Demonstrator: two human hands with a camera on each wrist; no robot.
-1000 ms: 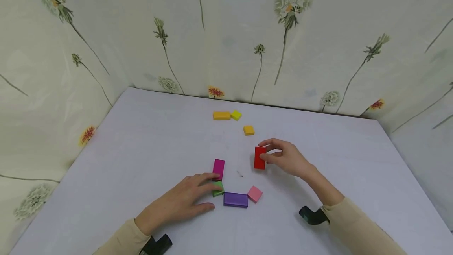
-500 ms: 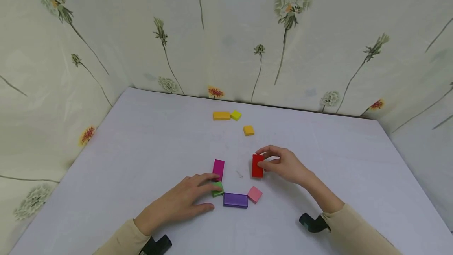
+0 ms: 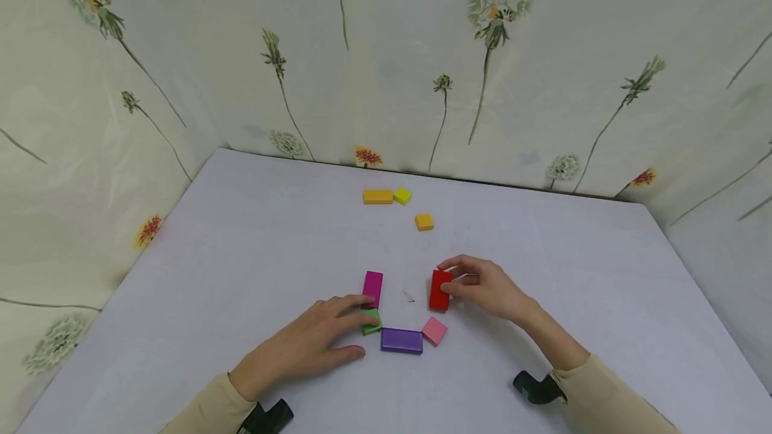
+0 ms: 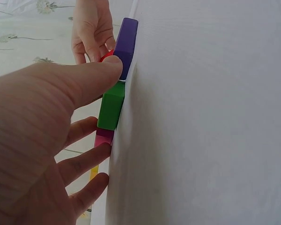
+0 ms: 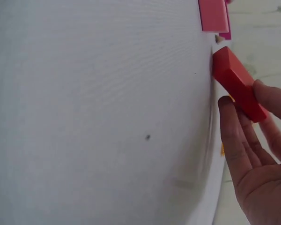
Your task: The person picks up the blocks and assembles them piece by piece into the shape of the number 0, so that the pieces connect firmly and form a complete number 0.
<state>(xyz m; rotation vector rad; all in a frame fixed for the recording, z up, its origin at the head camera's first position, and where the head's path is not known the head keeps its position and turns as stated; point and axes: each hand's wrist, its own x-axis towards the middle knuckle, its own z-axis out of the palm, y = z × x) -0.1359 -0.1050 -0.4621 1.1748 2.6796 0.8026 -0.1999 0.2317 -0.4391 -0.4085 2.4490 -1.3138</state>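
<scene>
My right hand (image 3: 491, 290) pinches a red rectangular block (image 3: 439, 295) between thumb and fingers. In the right wrist view the red block (image 5: 232, 72) looks tilted, its near end held up by the fingers. My left hand (image 3: 307, 337) lies with fingers spread, its fingertips over a green block (image 3: 370, 321) and at the near end of a magenta block (image 3: 372, 286). A purple block (image 3: 401, 341) touches the green block's corner, and a pink block (image 3: 435, 331) stands at the purple block's right end. The red block is just behind the pink one.
Farther back on the white-covered table (image 3: 271, 220) lie an orange rectangular block (image 3: 377, 197), a yellow block (image 3: 403, 196) touching it, and a small orange block (image 3: 425, 222). A flower-patterned cloth (image 3: 386, 72) stands behind the table's back edge.
My right hand has brought the red block toward me, closer to the pink block. The left hand and the other blocks have stayed in place.
</scene>
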